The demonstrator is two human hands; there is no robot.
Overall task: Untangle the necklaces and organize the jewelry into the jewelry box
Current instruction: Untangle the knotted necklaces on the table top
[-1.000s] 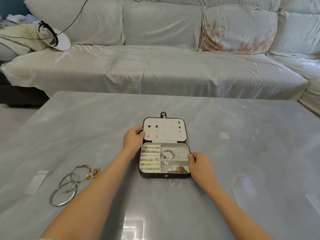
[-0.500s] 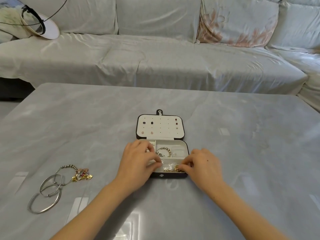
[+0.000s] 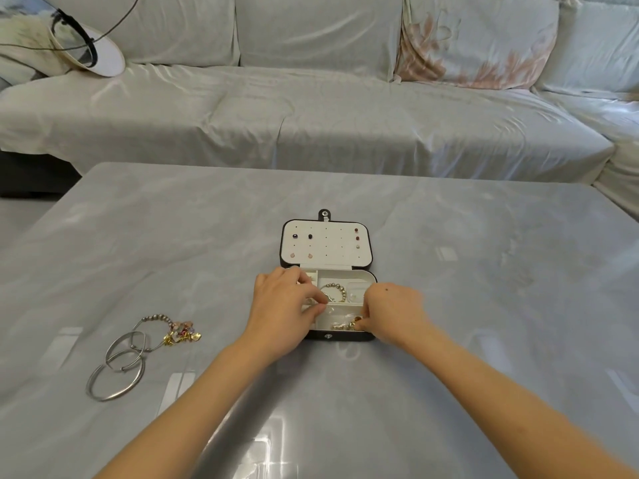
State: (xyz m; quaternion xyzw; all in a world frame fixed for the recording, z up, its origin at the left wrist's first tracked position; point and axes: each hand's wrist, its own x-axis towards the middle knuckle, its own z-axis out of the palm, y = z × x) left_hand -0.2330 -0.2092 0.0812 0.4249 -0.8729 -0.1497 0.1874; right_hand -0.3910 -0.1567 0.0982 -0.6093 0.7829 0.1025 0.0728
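Observation:
A small black jewelry box (image 3: 340,336) lies open mid-table, its lid (image 3: 332,248) flat behind it with several stud earrings pinned in. A beaded bracelet (image 3: 337,291) sits in a rear compartment. A tangle of gold chains (image 3: 342,325) lies in the front right compartment. My right hand (image 3: 392,311) pinches that tangle at its right end. My left hand (image 3: 281,311) covers the tray's left side, with thumb and forefinger curled together near the middle divider. What they hold is hidden.
On the table at left lie overlapping silver bangles (image 3: 116,371) and a beaded charm bracelet (image 3: 178,331). A sofa (image 3: 311,126) with a floral cushion (image 3: 473,46) runs behind the table. A white hat (image 3: 91,51) with a cable rests on it.
Both hands left the sides of the box and moved into the tray. My right hand took hold of the gold tangle, and my left fingers closed in beside it.

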